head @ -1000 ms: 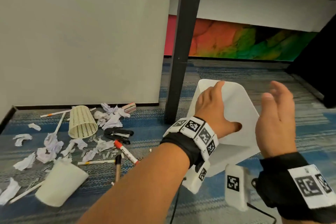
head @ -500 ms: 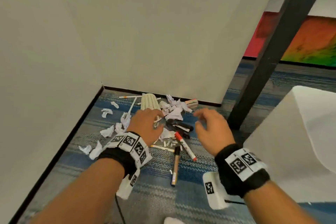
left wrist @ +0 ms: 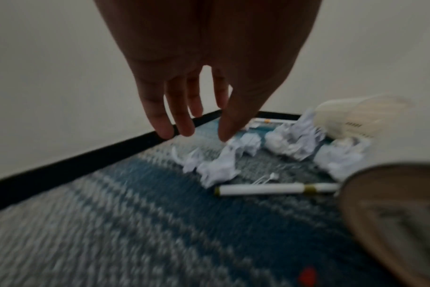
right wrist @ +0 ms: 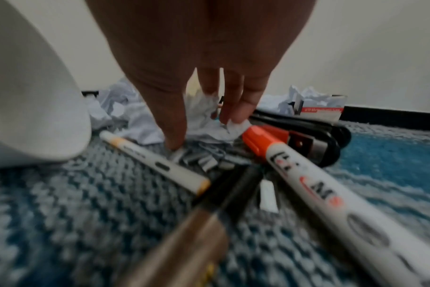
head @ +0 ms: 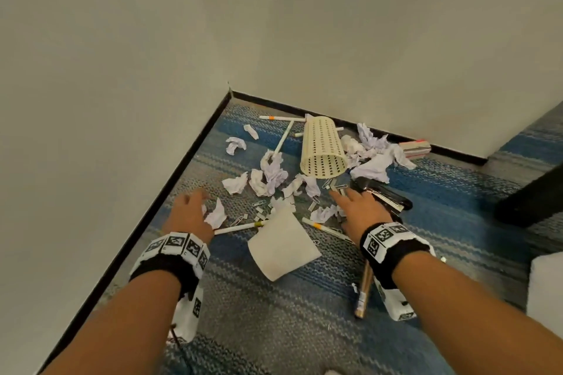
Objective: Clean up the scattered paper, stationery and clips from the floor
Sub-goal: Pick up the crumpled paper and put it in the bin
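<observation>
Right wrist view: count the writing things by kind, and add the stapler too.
Orange-capped marker: 1
White pen with orange bands: 1
Brown pen with black cap: 1
Black stapler: 1
Total: 4

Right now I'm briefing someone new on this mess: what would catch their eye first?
The cream perforated basket tipped on its side near the wall, ringed by crumpled paper. Nearer, a white cup lies on the carpet between the open left hand and right hand, with an orange-capped marker under the right wrist.

Even soft head view, dim wrist views, motion-blurred carpet (left wrist: 111, 223), wide-angle bending
</observation>
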The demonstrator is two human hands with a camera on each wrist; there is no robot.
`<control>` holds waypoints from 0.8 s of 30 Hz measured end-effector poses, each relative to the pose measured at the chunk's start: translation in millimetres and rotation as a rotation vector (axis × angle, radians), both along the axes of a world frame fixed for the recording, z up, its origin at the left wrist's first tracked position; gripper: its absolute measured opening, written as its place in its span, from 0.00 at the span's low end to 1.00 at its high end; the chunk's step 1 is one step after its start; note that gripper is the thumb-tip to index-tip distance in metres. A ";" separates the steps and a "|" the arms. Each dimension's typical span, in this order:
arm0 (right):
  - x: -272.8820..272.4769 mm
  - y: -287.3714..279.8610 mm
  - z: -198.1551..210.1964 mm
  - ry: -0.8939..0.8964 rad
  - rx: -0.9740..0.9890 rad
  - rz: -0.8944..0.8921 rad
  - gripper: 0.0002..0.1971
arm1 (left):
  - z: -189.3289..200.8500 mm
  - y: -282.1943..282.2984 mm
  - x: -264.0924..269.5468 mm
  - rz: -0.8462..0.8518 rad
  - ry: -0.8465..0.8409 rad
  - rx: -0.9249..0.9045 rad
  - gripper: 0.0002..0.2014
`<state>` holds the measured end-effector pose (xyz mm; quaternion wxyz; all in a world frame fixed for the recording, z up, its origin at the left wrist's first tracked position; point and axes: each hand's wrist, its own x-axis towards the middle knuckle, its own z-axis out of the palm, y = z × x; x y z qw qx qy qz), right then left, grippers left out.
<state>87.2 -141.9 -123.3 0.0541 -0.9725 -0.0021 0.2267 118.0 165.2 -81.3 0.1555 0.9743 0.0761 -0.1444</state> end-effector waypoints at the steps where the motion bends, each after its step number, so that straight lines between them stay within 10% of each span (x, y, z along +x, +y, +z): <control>1: -0.6 -1.8 -4.8 -0.009 -0.023 0.004 0.33 | -7.3 2.6 0.8 0.024 0.028 0.009 0.25; 6: -21.8 -4.3 -12.8 -0.237 0.200 -0.249 0.24 | -39.9 9.4 12.8 0.012 0.154 0.003 0.40; 12: -33.6 6.1 -1.0 -0.423 0.462 -0.380 0.12 | -51.3 4.9 16.4 -0.018 0.112 0.029 0.15; 24: -81.4 -4.9 107.9 -0.761 0.705 -0.512 0.23 | 103.2 -95.1 -20.2 -0.370 -0.302 -0.259 0.10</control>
